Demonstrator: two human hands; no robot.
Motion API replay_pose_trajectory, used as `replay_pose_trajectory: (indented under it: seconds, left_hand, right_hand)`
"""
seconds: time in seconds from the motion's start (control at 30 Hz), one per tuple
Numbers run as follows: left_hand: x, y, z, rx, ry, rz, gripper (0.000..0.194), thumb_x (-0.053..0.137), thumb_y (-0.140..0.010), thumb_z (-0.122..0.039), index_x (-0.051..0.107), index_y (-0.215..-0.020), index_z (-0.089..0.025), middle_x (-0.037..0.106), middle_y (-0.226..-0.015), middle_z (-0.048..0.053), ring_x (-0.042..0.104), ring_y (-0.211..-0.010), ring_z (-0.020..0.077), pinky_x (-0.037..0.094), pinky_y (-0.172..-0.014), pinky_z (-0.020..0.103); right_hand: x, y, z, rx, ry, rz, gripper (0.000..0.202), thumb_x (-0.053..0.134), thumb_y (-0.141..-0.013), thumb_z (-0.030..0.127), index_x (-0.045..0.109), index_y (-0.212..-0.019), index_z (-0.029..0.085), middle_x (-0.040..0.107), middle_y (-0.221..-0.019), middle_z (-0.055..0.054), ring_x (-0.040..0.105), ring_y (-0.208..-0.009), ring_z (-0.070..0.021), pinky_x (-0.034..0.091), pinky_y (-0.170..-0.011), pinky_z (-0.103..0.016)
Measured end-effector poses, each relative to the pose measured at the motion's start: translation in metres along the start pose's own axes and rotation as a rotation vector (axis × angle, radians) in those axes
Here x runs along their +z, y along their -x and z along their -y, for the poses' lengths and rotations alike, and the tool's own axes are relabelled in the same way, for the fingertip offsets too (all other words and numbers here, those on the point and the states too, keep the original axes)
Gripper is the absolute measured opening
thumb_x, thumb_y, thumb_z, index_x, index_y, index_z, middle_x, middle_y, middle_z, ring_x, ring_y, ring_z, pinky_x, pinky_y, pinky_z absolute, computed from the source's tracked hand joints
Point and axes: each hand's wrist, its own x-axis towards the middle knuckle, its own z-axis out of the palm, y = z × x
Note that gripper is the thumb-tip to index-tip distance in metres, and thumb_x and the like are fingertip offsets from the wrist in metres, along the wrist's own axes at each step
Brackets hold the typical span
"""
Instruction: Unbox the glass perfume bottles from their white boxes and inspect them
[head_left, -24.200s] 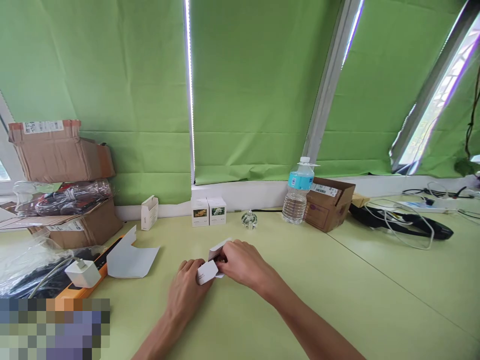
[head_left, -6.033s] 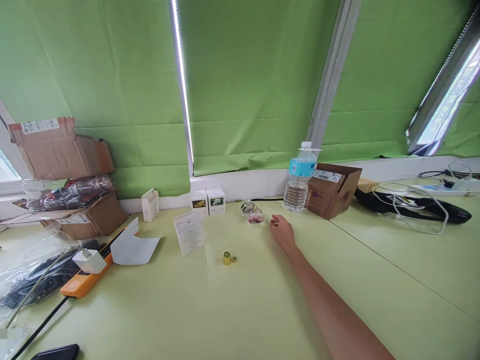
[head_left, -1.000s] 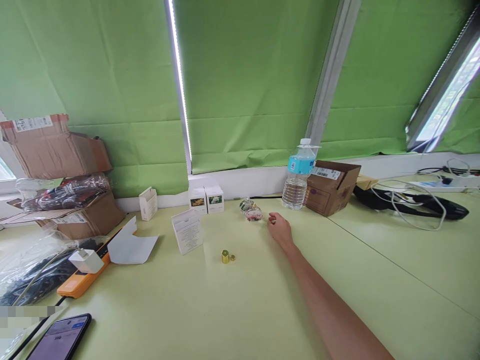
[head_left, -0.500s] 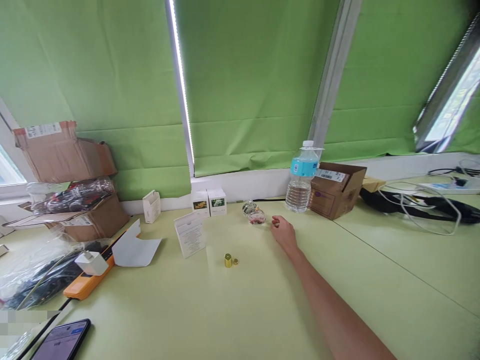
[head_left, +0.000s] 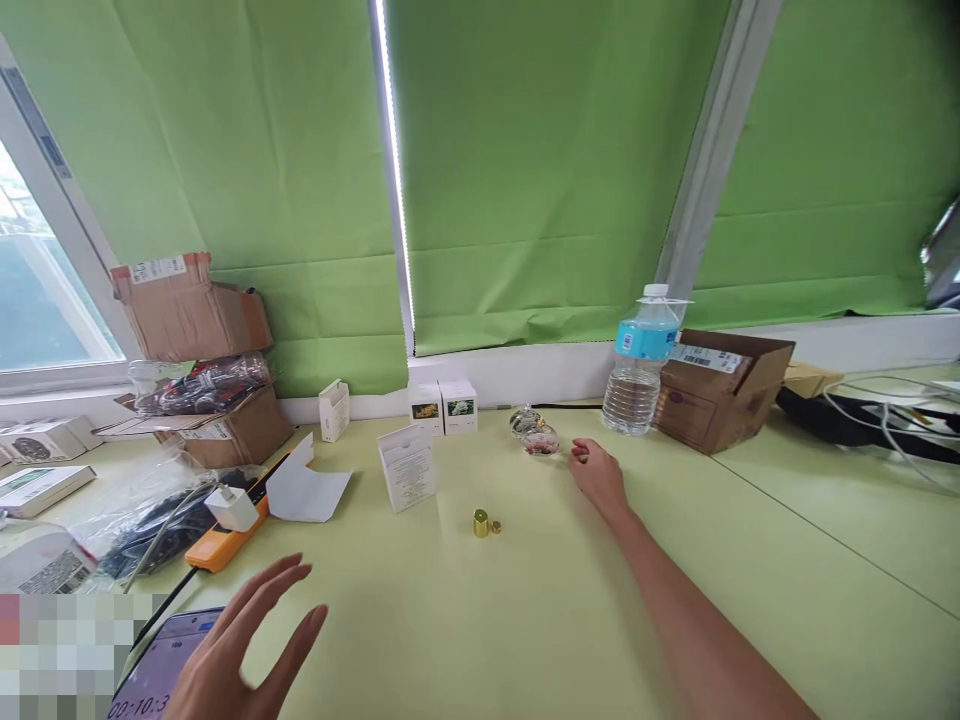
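Note:
My left hand (head_left: 244, 645) is over the table at the lower left, fingers apart and holding nothing, partly covering a phone (head_left: 161, 655). My right hand (head_left: 598, 472) rests on the table with curled fingers; whether anything is in them is hidden. Just left of it are a clear glass piece with a pinkish part (head_left: 540, 440) and a second glass piece (head_left: 523, 420). Nearer the front stand a gold cap (head_left: 481, 523) and a smaller gold piece (head_left: 496, 527). An opened white carton (head_left: 407, 468) leans upright behind them, with two small white boxes (head_left: 460, 408) at the wall.
A water bottle (head_left: 641, 365) and an open brown box (head_left: 720, 390) stand at the back right. To the left are stacked cartons (head_left: 191, 315), a folded white card (head_left: 307, 490), an orange power strip (head_left: 225, 545) and plastic-wrapped items. Cables lie far right.
My left hand has come into view at the lower left. The view has turned left, so everything sits further right. My right hand stays beside the glass pieces.

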Motion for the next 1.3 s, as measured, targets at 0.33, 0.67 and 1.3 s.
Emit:
replay_pose_trajectory:
  seconds: [0.33,0.67,1.3]
  left_hand:
    - [0.090,-0.108,-0.040,-0.192,0.561,0.031,0.075,0.071,-0.069,-0.055,0.043,-0.131,-0.022,0.046,-0.139,0.016,0.055,-0.117,0.0326,0.051,-0.089,0.045]
    - [0.152,-0.115,-0.021,-0.112,0.843,0.186,0.045,0.071,-0.073,-0.042,0.060,-0.108,-0.015,0.069,-0.111,0.013,0.065,-0.102,0.0287,0.049,-0.092,0.044]
    - [0.154,-0.110,-0.023,-0.007,0.763,0.280,0.044,0.062,-0.080,-0.041,0.057,-0.116,-0.015,0.066,-0.117,0.011,0.062,-0.107,0.0279,0.048,-0.095,0.043]
  right_hand:
    - [-0.006,0.008,0.006,-0.041,-0.088,-0.083,0.043,0.049,-0.073,0.020,0.061,-0.114,0.013,0.070,-0.096,-0.011,0.065,-0.081,-0.0216,0.045,-0.075,-0.031]
    - [-0.033,0.020,0.094,-0.324,-0.285,-0.164,0.036,0.040,-0.085,0.030,0.064,-0.106,0.014,0.068,-0.102,-0.012,0.061,-0.075,-0.0197,0.050,-0.075,-0.035]
    - [-0.070,0.098,0.212,-0.816,-0.005,0.401,0.031,0.049,-0.088,0.021,0.059,-0.117,0.021,0.059,-0.123,-0.008,0.048,-0.119,-0.0200,0.039,-0.099,-0.033]
